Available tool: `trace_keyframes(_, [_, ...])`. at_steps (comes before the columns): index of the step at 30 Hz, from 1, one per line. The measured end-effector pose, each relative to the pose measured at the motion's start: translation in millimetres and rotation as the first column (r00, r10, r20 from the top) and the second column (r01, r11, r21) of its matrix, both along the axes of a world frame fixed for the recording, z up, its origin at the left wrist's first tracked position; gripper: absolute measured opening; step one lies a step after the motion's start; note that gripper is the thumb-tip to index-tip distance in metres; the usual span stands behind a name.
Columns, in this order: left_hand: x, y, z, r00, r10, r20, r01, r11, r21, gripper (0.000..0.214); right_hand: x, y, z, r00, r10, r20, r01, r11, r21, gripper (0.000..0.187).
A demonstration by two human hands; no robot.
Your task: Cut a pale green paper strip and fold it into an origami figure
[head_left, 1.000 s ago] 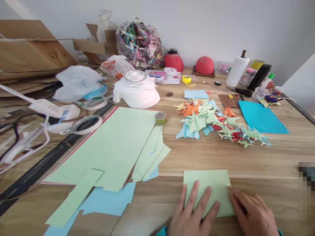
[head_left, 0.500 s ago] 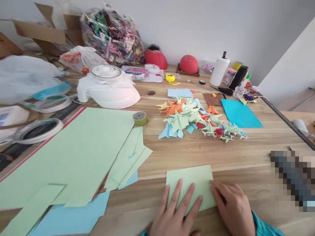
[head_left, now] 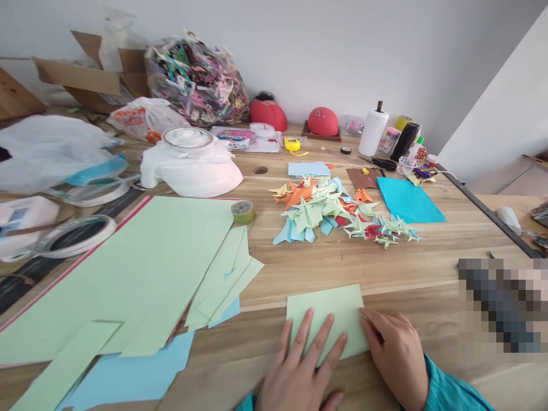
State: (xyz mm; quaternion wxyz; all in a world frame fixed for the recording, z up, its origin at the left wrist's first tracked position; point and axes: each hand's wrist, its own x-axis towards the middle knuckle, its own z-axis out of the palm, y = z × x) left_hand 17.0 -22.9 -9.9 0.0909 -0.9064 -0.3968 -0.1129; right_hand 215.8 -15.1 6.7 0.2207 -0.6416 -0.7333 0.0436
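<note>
A pale green sheet of paper [head_left: 338,302] lies flat on the wooden table in front of me. My left hand [head_left: 302,365] rests on its lower left part, fingers spread and pressing down. At the sheet's right edge, my right hand [head_left: 396,354] pinches the paper between thumb and forefinger. Beyond the sheet is a pile of folded paper stars [head_left: 317,208] in green, blue, orange and red. To the left are larger green sheets [head_left: 158,251], loose green strips [head_left: 222,274] and a blue sheet [head_left: 137,371].
A spool [head_left: 243,212] sits at the green sheets' corner. Bright blue paper [head_left: 411,200] lies beyond the stars. Farther back are a yellow tape measure [head_left: 293,144], red domes [head_left: 323,121] and a white bottle [head_left: 373,131]. Tape rolls [head_left: 77,237] and bags [head_left: 55,148] crowd the left.
The view has tilted and shifted slightly, so everything sits a little differently in the picture. Both hands keep their places on the green sheet.
</note>
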Motion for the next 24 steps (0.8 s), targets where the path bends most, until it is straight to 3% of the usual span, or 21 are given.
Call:
trace_keyframes(6, [2,-1,3.8,1.000,0.013,-0.005,-0.013,1.000,-0.008,0.068,0,3,-0.5,1.000,0.006,0.016,-0.006,1.000,-0.002,0.027])
trace_keyframes(11, [5,-2,-4.5,0.999,0.031,0.037,-0.032,0.999,0.007,0.068,-4,3,13.8,0.994,0.044,0.100,-0.053,0.995,0.085,0.022])
trace_keyframes(13, [4,-1,-8.0,0.999,0.019,0.043,-0.019,1.000,0.004,0.066,-7,1,19.7,0.986,0.106,0.130,-0.125,0.980,0.153,0.017])
trace_keyframes(17, [3,1,-9.4,0.998,0.016,0.054,-0.011,0.996,-0.091,0.064,-12,-2,16.4,0.920,0.380,0.098,-0.392,0.901,0.183,0.015])
trace_keyframes(22, [7,-1,-0.5,0.998,0.033,0.045,-0.023,0.977,-0.214,0.075,-9,-8,0.9,0.871,0.440,0.218,-0.482,0.849,0.216,0.010])
trace_keyframes(24, [9,-2,4.4,0.998,0.063,0.025,-0.056,0.972,-0.229,0.078,-7,-12,-0.3,0.846,0.446,0.292,-0.509,0.838,0.196,0.020])
